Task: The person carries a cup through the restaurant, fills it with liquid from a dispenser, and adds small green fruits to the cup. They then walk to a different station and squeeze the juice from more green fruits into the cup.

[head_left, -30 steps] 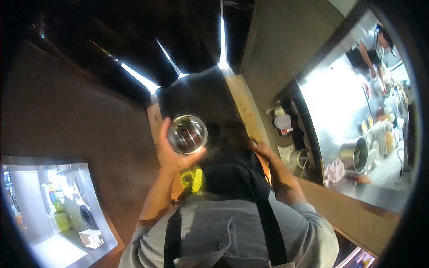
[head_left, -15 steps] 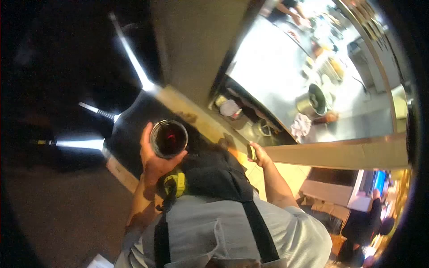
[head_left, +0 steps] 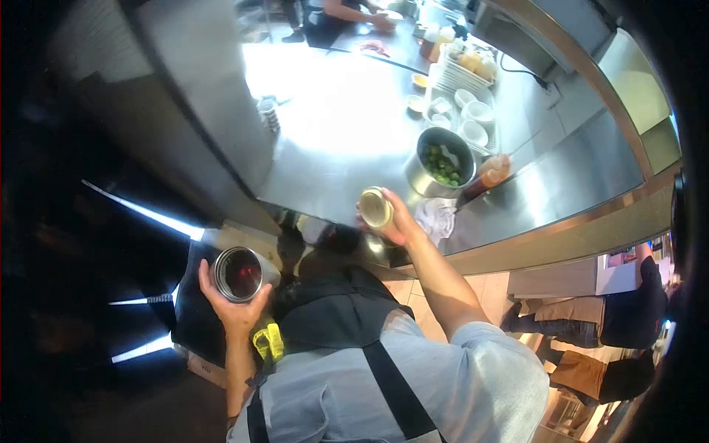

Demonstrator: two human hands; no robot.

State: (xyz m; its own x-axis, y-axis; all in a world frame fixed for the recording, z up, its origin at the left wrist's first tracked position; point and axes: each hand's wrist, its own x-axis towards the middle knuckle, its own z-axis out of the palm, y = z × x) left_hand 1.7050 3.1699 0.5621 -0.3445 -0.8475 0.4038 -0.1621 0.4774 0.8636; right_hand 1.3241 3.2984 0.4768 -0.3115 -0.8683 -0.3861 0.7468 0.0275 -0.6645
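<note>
My left hand (head_left: 233,314) is wrapped round a wide-mouthed jar (head_left: 267,273) with a threaded, uncovered rim. Dark contents with a reddish gleam show inside it. In my right hand (head_left: 402,224) is a round, cream-coloured lid (head_left: 376,211), tilted with its hollow side partly toward me. The lid is over the front edge of the steel counter (head_left: 317,177), left of a metal pot (head_left: 422,179) holding green pieces. Next to my right wrist, a crumpled white cloth (head_left: 436,218) lies by the pot.
Behind the pot, a white rack (head_left: 491,140) holds several small bowls. A bottle with orange-red contents (head_left: 487,173) lies tilted at its right. Another person's arm (head_left: 351,11) shows at the back, and more people (head_left: 628,317) stand at the right.
The view has swung toward the counter. My right hand has come up with the lid to the counter's front edge. The jar, still in my left hand, now leans, showing its side.
</note>
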